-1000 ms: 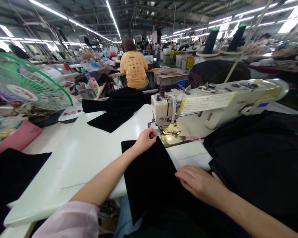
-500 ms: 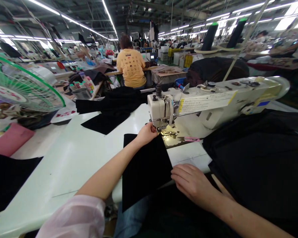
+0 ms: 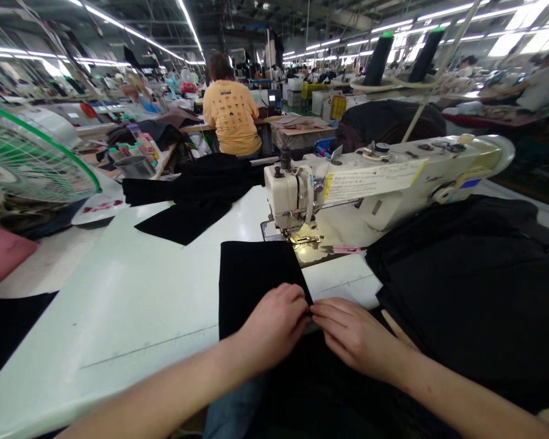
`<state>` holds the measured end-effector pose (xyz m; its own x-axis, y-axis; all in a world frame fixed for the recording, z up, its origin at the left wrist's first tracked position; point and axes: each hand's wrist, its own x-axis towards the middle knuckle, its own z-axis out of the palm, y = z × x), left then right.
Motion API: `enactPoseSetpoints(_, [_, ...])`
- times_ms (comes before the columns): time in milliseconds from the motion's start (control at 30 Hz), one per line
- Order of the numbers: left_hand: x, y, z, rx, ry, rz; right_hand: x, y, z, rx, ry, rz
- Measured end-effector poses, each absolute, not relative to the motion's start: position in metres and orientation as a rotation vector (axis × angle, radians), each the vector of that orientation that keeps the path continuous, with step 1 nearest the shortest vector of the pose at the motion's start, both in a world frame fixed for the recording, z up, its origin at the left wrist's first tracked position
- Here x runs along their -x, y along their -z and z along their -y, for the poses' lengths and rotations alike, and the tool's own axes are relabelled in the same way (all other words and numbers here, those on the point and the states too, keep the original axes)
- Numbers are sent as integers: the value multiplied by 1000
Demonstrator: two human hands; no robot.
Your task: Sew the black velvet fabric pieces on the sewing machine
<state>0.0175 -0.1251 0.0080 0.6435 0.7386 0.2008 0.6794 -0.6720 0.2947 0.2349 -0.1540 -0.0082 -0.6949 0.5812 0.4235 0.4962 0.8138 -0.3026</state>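
Note:
A black fabric panel (image 3: pixel 251 274) lies on the white table in front of the sewing machine (image 3: pixel 293 201), its far edge close to the presser foot. On the panel's right edge, my left hand (image 3: pixel 277 320) is closed, its fingers pinching the cloth. Right beside it, my right hand (image 3: pixel 350 332) also grips that edge, fingers pressed together. The fingertips of both hands nearly meet, and part of the panel is hidden under my left hand and forearm. Thread snips with pink handles (image 3: pixel 346 249) lie on the machine bed, to the right of the needle area.
A pile of black fabric (image 3: pixel 466 286) covers the table's right side. More black pieces (image 3: pixel 187 201) lie beyond the panel on the white table (image 3: pixel 132 292). A green-rimmed fan (image 3: pixel 32 152) stands at left. A person in a yellow shirt (image 3: pixel 231 113) sits ahead, facing away.
My left hand has left the needle area and come back toward me, to the panel's right edge beside my right hand. My right hand stays at that edge. The view has shifted slightly.

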Motion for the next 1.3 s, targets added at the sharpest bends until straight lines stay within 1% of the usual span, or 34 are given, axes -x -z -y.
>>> enactPoseSetpoints(67, [-15,1,148,-2820,-370,-1060,-233,6,150,802,-254,2495])
enactPoseSetpoints(133, [-9,9,152,-2937,-357,-1035,-229,5,144,811,-254,2490])
enactPoseSetpoints(367, [8,13,103,-3084,-371,-950,-217,10,104,818,-212,2504])
enactPoseSetpoints(633, [22,4,53,-2980,-482,-928,-202,3,58,994,-79,2561])
enactPoseSetpoints(833, [27,-4,19,-2864,-513,-1000,-185,5,30,1119,-9,2527])
enactPoseSetpoints(1033, [30,3,5,-2792,-578,-1118,-187,3,52,1170,-30,2469])
enactPoseSetpoints(1133, [30,11,5,-2754,-614,-1310,-198,2,80,1154,-100,2457])
enactPoseSetpoints(1233, [30,15,11,-2647,-514,-1608,-208,4,101,1124,-187,2443])
enactPoseSetpoints(1300, [29,14,22,-2584,-411,-1694,-211,4,106,1099,-192,2442])
